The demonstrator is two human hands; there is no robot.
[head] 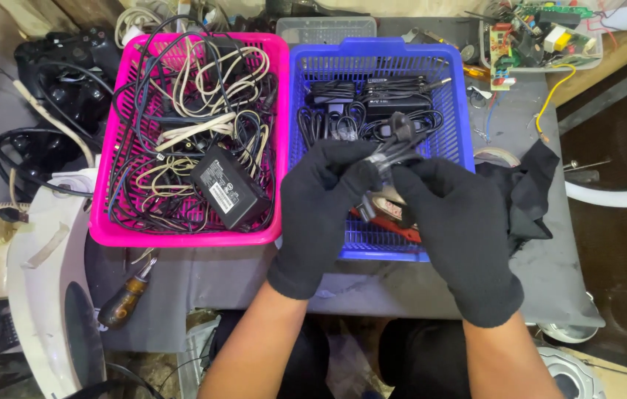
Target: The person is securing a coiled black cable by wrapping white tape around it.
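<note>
The setting is a small electronics repair workshop. A grey, worn surface (542,273) carries two plastic lattice baskets: a pink one (188,236), left of centre, filled with tangled black and cream cables and a black rectangular power adapter (228,187), and a blue one (372,59), centre, with coiled black leads. A bare green circuit board with loose wires (542,33) lies in a tray at upper right. A wooden-handled screwdriver (127,295) rests at lower left. Black game controllers (69,63) lie at upper left.
</note>
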